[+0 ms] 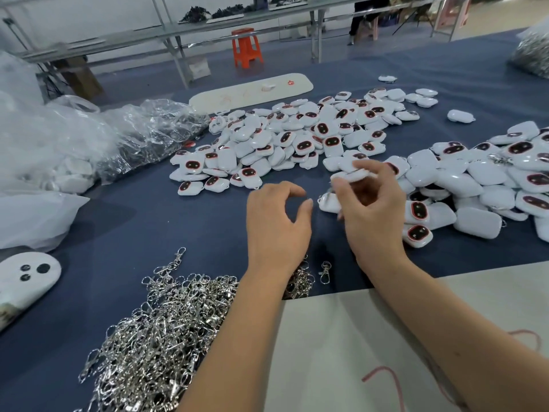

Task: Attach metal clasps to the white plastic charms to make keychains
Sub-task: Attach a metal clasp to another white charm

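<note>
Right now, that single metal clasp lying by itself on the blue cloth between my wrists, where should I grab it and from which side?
Judging by its pose, pinch the loose clasp from above across its wider lower loop. It lies flat on the blue cloth, clear of the clasp pile. Your left hand, holding nothing, is nearest.

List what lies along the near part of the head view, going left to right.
White oval piece with black dots → pile of metal clasps → left hand → lone clasp → right hand, pinching a white charm → pale sheet.
</note>
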A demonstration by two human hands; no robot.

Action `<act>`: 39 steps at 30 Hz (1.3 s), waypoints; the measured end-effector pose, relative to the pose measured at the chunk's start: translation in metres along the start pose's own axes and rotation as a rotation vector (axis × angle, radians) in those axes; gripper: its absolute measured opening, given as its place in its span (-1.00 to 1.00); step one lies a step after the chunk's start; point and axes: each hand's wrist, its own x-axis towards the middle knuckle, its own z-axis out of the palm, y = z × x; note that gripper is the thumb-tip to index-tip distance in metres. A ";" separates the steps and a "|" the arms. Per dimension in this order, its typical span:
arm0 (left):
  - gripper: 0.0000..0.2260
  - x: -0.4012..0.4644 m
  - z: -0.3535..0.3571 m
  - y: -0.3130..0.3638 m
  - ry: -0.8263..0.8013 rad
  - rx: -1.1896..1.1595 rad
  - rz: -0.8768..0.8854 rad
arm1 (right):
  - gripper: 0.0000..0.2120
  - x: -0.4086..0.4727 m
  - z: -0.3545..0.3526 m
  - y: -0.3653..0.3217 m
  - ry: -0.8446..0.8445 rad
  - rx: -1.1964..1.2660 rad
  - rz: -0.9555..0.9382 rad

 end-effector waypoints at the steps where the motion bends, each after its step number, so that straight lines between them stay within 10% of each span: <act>1: -0.90 0.002 -0.002 -0.004 0.004 0.094 -0.006 | -0.58 0.002 -0.001 0.001 0.102 -0.071 -0.046; 5: -0.69 0.007 -0.010 -0.020 -0.022 0.320 -0.182 | -0.20 0.006 -0.006 0.004 0.231 -0.117 -0.061; 10: -0.63 0.009 -0.015 -0.024 -0.116 0.325 -0.343 | -0.29 -0.002 0.000 -0.004 0.197 -0.251 -0.187; 19: -0.89 0.016 -0.037 -0.034 -0.183 0.370 -0.209 | -0.29 0.031 0.076 -0.004 -0.746 -0.976 -0.453; 25: -0.95 0.018 -0.050 -0.043 -0.062 0.155 -0.278 | -0.26 0.039 0.119 -0.002 -1.038 -1.267 -0.550; 32: -0.87 0.019 -0.048 -0.040 -0.086 0.106 -0.248 | -0.67 0.033 0.097 -0.003 -0.937 -1.196 -0.602; 39: -0.74 0.016 -0.052 -0.026 -0.647 0.172 -0.076 | -0.89 0.016 0.036 -0.007 -0.542 -0.700 -0.344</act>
